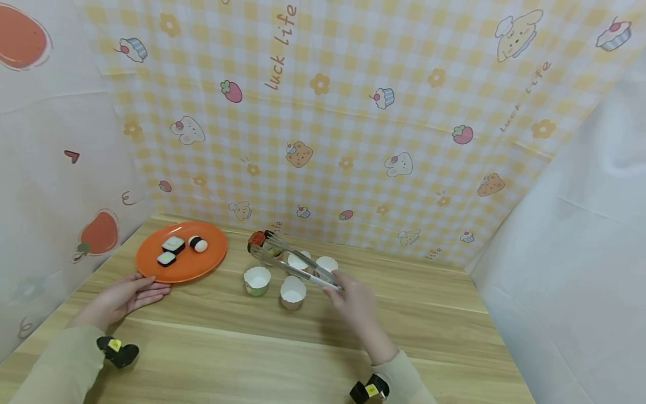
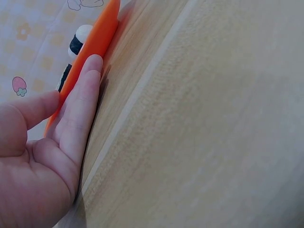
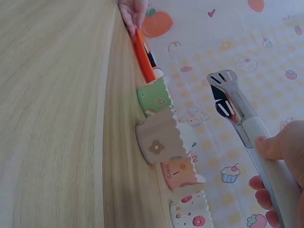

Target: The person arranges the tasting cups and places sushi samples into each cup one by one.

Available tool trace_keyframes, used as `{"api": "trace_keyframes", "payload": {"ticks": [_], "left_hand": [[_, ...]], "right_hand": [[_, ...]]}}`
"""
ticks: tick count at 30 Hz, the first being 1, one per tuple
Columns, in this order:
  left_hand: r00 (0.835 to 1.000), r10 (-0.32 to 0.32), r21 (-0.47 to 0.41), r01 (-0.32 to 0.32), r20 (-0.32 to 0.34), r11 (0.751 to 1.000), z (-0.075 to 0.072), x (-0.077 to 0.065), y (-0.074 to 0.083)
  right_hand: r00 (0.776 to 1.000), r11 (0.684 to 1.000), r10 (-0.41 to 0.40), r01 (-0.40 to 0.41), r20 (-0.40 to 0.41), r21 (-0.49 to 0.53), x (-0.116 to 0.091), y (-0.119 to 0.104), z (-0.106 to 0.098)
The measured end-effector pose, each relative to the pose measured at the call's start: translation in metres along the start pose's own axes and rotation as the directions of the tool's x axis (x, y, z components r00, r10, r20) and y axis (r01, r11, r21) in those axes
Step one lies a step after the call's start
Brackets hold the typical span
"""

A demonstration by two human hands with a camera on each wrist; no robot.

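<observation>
My left hand [image 1: 121,300] grips the near left rim of an orange oval plate [image 1: 194,268], thumb over the edge and fingers stretched along its underside in the left wrist view. Two square sushi pieces with pale tops [image 1: 174,244] and a white piece with a black band [image 1: 198,243] lie on the plate. My right hand [image 1: 355,297] holds metal tongs [image 3: 273,175] with pale handles. Between the tong tips is a sushi piece [image 1: 257,238] with a red-orange top and black wrap, raised above the cups. It is mostly hidden by the tips in the right wrist view.
Several scalloped paper cups stand below the tongs, among them a green one [image 3: 156,97], a brown one [image 3: 161,137] and a pink one [image 3: 179,172]. A checked cloth [image 1: 353,129] hangs behind the wooden table [image 1: 227,359], with white sheets at both sides.
</observation>
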State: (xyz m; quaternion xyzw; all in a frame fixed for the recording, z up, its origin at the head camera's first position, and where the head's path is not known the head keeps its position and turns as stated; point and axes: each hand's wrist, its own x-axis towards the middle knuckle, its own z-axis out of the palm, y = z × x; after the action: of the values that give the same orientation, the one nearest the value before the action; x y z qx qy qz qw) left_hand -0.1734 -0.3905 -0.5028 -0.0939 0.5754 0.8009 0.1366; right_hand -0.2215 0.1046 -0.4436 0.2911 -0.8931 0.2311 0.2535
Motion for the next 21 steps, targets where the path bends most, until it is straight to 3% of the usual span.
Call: {"api": "trace_keyframes", "payload": {"ticks": [21], "left_hand": [[1.0, 0.004, -0.026, -0.004, 0.016, 1.0, 0.001, -0.001, 0.0]], "right_hand": [[0.992, 0.991, 0.117, -0.119, -0.04, -0.052, -0.015, 0.017, -0.01]]}}
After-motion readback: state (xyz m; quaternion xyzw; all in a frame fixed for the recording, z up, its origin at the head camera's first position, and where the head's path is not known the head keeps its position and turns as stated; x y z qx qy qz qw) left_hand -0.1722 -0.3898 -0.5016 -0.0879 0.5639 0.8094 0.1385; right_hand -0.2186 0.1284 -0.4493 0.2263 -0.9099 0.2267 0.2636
